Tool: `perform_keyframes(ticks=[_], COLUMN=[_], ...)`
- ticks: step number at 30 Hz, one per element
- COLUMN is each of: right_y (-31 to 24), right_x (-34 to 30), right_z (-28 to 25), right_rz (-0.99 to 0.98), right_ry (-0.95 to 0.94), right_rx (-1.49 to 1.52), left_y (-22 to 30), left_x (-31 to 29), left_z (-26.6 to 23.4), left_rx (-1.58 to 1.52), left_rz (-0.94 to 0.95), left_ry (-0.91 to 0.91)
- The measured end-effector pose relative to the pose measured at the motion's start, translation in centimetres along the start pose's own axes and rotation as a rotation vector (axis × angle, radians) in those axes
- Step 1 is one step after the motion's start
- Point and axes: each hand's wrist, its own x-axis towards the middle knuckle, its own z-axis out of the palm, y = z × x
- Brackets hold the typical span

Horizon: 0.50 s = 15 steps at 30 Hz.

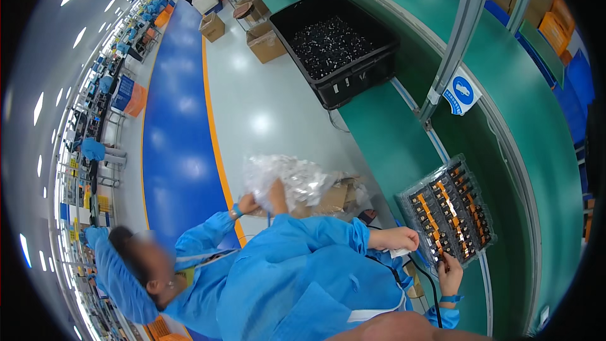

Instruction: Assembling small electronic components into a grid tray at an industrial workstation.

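A clear plastic blister tray with several rows of small black parts and orange strips lies on the green bench. My right hand is at its near edge, with thumb and fingers closed around a small dark part; the part's kind is too small to make out. My left hand is closed just left of the tray, with a small white piece, like paper or cloth, showing under the fingers. On my right wrist sits a blue strap, and a black cable runs beside it.
A large black bin of small dark parts stands farther along the bench. A metal post with a blue-and-white sign rises near the tray. At left, a co-worker in blue handles a clear plastic bag. Cardboard boxes stand on the floor.
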Motion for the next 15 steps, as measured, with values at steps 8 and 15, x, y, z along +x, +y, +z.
perform_keyframes(ticks=[8,15], right_y=[0.5,2.2], right_x=[2.3,-0.9], right_z=[0.5,-0.5], right_rz=[-0.031,-0.047], right_ry=[-0.044,-0.021], right_rx=[-0.104,-0.123], left_y=[-0.6,-0.3], left_x=[0.8,0.5], left_z=[-0.4,0.6], left_rx=[-0.073,-0.071], left_rz=[0.08,0.041], left_ry=[-0.005,-0.006])
